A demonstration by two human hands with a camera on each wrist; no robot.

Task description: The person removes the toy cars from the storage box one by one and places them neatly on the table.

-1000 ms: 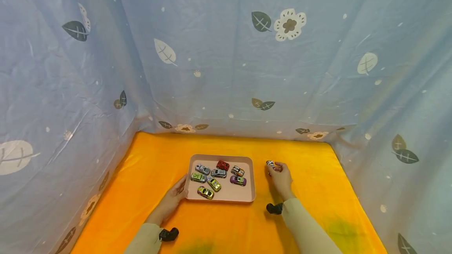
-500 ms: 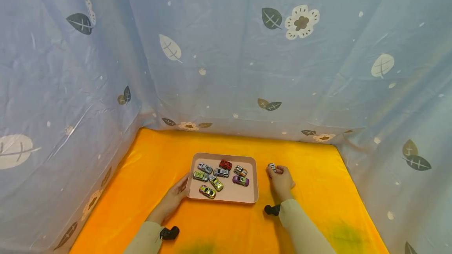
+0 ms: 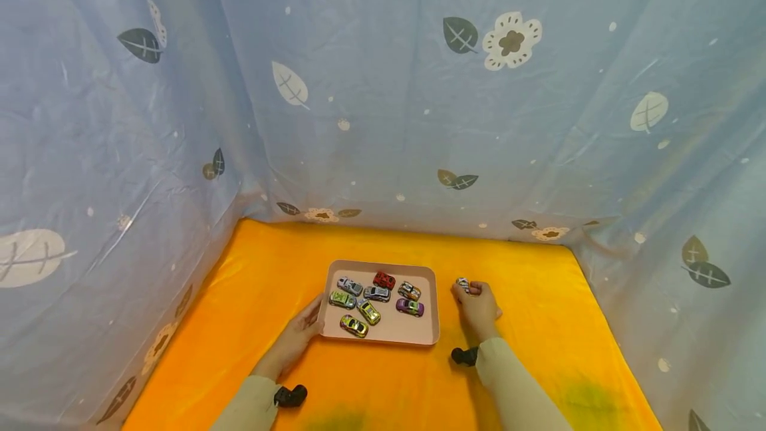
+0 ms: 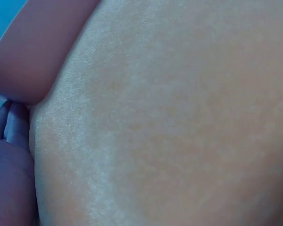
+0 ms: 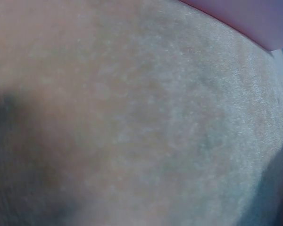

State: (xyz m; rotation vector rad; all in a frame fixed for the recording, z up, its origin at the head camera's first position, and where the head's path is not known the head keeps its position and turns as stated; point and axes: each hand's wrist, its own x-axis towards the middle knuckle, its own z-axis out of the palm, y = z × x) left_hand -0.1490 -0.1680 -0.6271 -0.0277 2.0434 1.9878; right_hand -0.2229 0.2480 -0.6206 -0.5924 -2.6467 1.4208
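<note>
In the head view a shallow pink tray (image 3: 391,333) lies on the yellow cloth with several small toy cars in it. My left hand (image 3: 293,341) holds the tray's left side near the front corner, thumb at the rim. The left wrist view shows its fingers (image 4: 18,123) up against the tray's corner. To the right of the tray, my right hand (image 3: 480,310) pinches a white patterned toy car (image 3: 463,282) between thumb and fingers, close over the cloth. That car is partly hidden by the fingers and out of sight in the right wrist view.
Inside the tray, a red car (image 3: 384,279), an orange-and-white car (image 3: 409,290) and a purple car (image 3: 409,307) sit to the right of silver and yellow-green ones. Yellow cloth (image 3: 383,391) covers the table. Blue printed curtains (image 3: 371,151) stand behind and at both sides.
The head view has shifted slightly. My right hand keeps the white car in its fingers, having turned it a little beside the tray. My left hand stays at the tray's edge.
</note>
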